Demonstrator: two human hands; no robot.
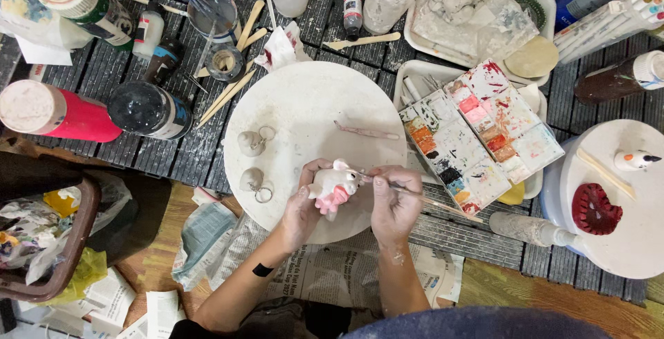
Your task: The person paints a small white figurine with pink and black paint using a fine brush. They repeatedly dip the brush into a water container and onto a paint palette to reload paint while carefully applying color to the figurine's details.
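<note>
My left hand (302, 209) grips a small white clay figurine (333, 187) with pink painted parts, holding it over the near edge of a round white board (311, 111). My right hand (395, 204) pinches a thin paintbrush (415, 194) whose tip touches the figurine's upper right side. Its handle runs off to the right, toward the paint palette (481, 138). Two small white clay pieces with metal key rings (251, 142) (252, 180) lie on the board's left side. A second brush (366, 131) rests on the board above my hands.
Paint bottles (62, 114) and jars crowd the back left. Wooden sticks (232, 90) lie near them. A tray of clay (477, 14) sits at the back right. A second round board (622, 221) carries a red heart piece (591, 209). A bin (41, 242) stands at left.
</note>
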